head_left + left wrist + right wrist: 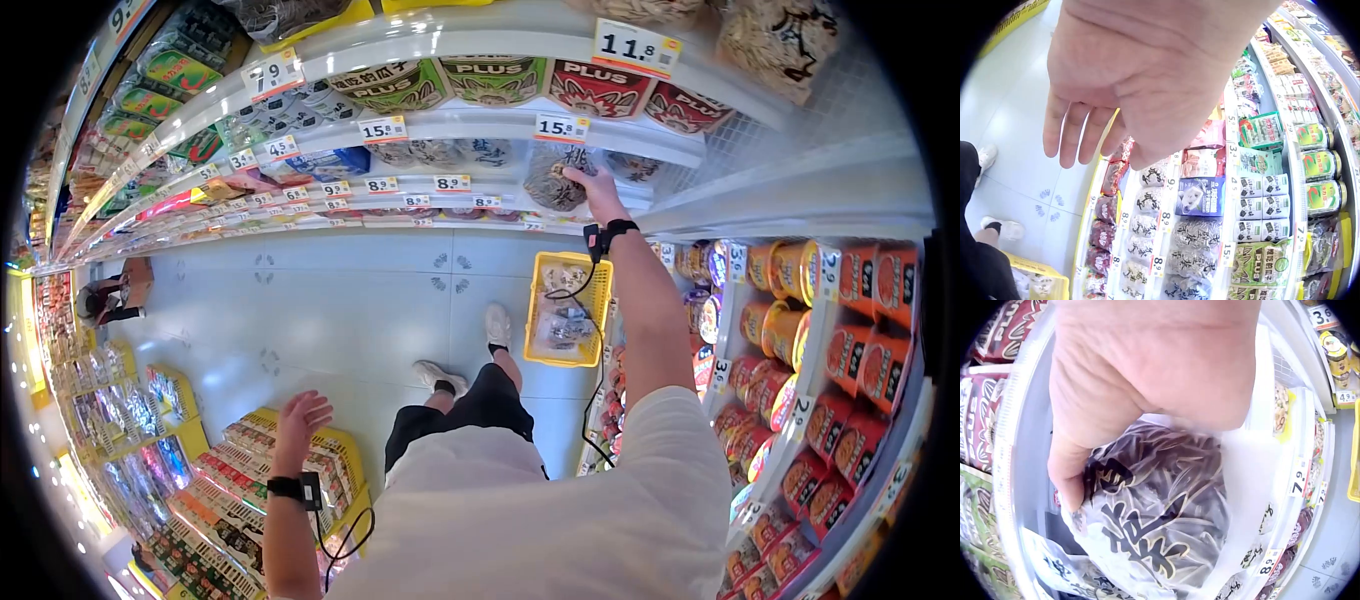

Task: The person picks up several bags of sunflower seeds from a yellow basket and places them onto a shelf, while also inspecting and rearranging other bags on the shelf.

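Observation:
My right hand [594, 192] [1154, 369] grips the top of a clear bag of dark sunflower seeds [553, 180] [1160, 506] with black writing, at the front of a shelf below a 15.8 price tag. In the right wrist view the thumb lies along the bag's left side; the other fingers are mostly hidden behind the hand. My left hand [300, 428] [1141, 75] hangs in the air at the lower left, fingers extended, holding nothing.
A yellow basket [564, 358] with several packs stands on the floor near my feet. Cup noodle shelves [800, 415] rise at the right, snack shelves ahead, and a low yellow display [352, 450] at the left. Another person crouches far left.

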`<state>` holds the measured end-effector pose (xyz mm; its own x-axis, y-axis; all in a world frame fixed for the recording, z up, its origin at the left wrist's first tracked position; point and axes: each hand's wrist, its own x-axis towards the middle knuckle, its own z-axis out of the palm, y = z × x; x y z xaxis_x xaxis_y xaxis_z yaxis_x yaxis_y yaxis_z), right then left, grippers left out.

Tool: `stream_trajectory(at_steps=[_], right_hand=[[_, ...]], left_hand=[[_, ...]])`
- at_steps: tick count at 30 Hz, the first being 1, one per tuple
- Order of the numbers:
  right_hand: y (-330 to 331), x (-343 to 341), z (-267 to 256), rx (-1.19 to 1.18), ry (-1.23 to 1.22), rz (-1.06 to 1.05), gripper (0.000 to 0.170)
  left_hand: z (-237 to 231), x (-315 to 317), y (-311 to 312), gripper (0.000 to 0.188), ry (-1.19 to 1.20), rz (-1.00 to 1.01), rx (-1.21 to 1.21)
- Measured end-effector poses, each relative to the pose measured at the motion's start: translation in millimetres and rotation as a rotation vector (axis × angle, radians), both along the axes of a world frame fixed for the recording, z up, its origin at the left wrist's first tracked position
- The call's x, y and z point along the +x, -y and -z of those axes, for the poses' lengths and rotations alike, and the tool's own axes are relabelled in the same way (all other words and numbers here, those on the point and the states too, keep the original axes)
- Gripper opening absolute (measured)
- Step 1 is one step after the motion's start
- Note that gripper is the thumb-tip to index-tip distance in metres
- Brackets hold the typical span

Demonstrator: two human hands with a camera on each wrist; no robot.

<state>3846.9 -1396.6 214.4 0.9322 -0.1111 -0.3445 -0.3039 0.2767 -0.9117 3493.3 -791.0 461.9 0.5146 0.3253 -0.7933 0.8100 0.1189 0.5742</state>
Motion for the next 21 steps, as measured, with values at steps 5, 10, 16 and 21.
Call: stream_trajectory(at_steps=[5,10,16,21], right_hand=[[9,44,24,-0.229,-0.061,-0.035,0.049],[16,57,4,-0.203,-0.047,-0.124,0.053],[29,63,46,-0.197,0.032,-0.181,0.048],[36,74,74,-0.551,-0.042,-0.178,0.059]], left_hand=[[-3,-9,8,0.032,-0.057,0.068,-0.034],[-15,-2,14,0.028,-0.028,0.071,0.019],[-4,-3,15,0.030,-0.084,0.080,0.009],[3,3,25,0.029,-0.085,0.136,0.005]])
